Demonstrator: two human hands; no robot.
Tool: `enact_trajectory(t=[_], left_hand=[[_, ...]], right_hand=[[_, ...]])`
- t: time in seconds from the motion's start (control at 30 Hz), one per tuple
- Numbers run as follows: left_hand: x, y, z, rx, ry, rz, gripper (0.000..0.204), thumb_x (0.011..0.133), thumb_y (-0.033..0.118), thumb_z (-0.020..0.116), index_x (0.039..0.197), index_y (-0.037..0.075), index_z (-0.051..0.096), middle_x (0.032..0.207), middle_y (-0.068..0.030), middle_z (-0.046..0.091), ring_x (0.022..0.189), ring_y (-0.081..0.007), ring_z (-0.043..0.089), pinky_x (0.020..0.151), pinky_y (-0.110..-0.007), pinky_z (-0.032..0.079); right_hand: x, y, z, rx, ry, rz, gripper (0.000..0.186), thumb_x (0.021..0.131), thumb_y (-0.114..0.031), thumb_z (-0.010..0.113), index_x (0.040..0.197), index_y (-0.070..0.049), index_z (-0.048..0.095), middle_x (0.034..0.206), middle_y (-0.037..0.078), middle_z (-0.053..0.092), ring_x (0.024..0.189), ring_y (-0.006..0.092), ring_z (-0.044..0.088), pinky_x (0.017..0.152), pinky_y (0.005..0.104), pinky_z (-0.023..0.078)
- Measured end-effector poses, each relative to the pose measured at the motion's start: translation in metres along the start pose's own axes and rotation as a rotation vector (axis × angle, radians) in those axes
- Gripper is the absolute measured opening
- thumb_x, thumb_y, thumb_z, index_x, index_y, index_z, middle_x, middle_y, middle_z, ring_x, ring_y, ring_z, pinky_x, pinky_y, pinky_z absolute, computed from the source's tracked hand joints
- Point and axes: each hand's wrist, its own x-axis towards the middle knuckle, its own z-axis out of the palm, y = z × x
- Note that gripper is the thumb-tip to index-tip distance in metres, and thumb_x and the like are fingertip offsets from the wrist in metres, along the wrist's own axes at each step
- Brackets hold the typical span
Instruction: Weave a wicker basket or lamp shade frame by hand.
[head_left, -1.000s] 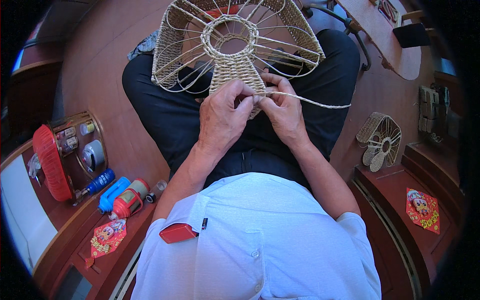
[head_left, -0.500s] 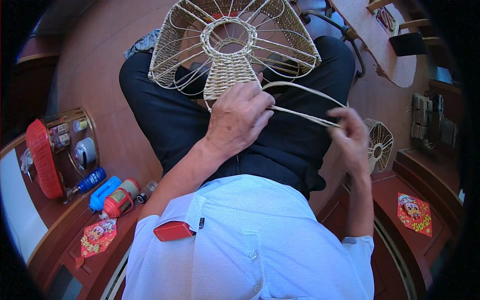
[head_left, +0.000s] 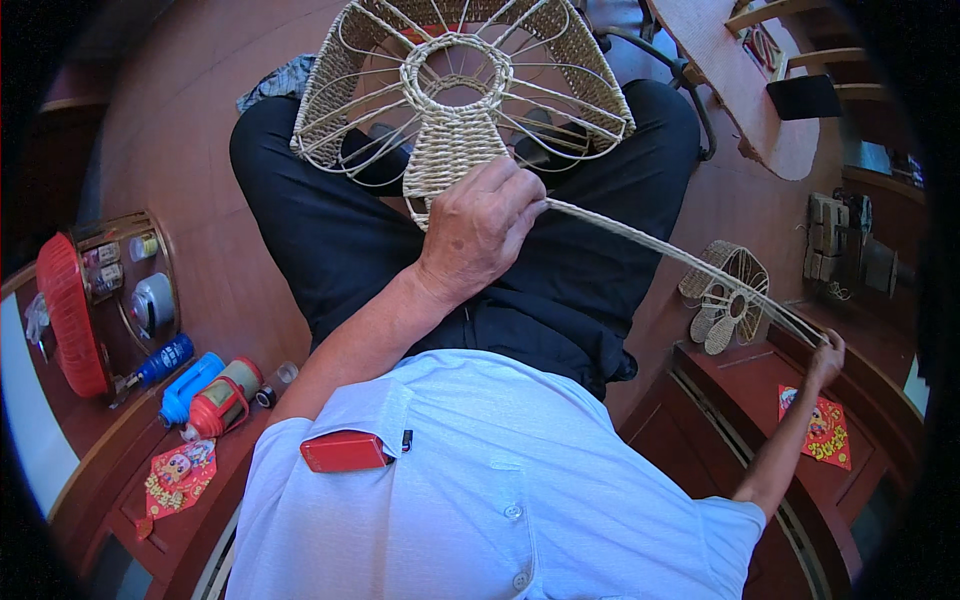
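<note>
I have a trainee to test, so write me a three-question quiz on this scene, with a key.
1. Which hand grips the pale cord far out to the side? (a) left (b) right
2. True or false: the left hand is spread flat, well away from the woven panel.
3. Fill the gap: the box-like item in the shirt pocket is ____.

Key:
1. b, the right hand
2. False; the left hand is closed at the woven panel
3. red

Soft, fairly even light; the pale shirt [head_left: 430, 510] looks brightest, the far left dim; edges curve into a black fisheye rim.
</note>
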Motion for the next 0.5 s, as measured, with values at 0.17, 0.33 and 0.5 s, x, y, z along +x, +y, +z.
enact_trajectory(t=[0.17, 0.33, 0.5], left_hand=[[-0.01, -0.002, -0.013, 0.123, 0.183, -0.074, 0.013, 0.089, 0.01, 0.08, 0.089, 0.006, 0.068, 0.081, -0.0076, 0.061, 0.076, -0.0255, 0.063, 0.067, -0.04, 0.049], [-0.019, -0.001, -0.017, 0.15, 0.16, -0.191, 0.016, 0.088, 0.011, 0.081, 0.086, 0.006, 0.066, 0.078, -0.0074, 0.059, 0.073, -0.0242, 0.061, 0.066, -0.038, 0.048], [-0.018, 0.004, -0.017, 0.149, 0.116, -0.293, 0.017, 0.089, 0.012, 0.08, 0.085, 0.005, 0.065, 0.079, -0.0073, 0.06, 0.069, -0.0219, 0.062, 0.064, -0.038, 0.049]], right_hand=[[0.063, 0.065, -0.051, -0.275, 0.104, 0.187, 0.056, 0.09, -0.039, 0.085, 0.136, -0.009, 0.072, 0.128, 0.012, 0.077, 0.115, 0.0253, 0.072, 0.101, 0.0378, 0.054], [-0.041, -0.188, -0.067, 0.514, -0.554, -0.302, 0.05, 0.096, -0.007, 0.07, 0.145, -0.003, 0.063, 0.135, 0.01, 0.067, 0.12, 0.0204, 0.066, 0.104, 0.0332, 0.052], [-0.268, -0.471, -0.063, 0.936, -1.18, -0.438, 0.036, 0.099, -0.016, 0.072, 0.134, -0.004, 0.071, 0.111, 0.006, 0.072, 0.1, 0.0158, 0.069, 0.092, 0.0328, 0.057]])
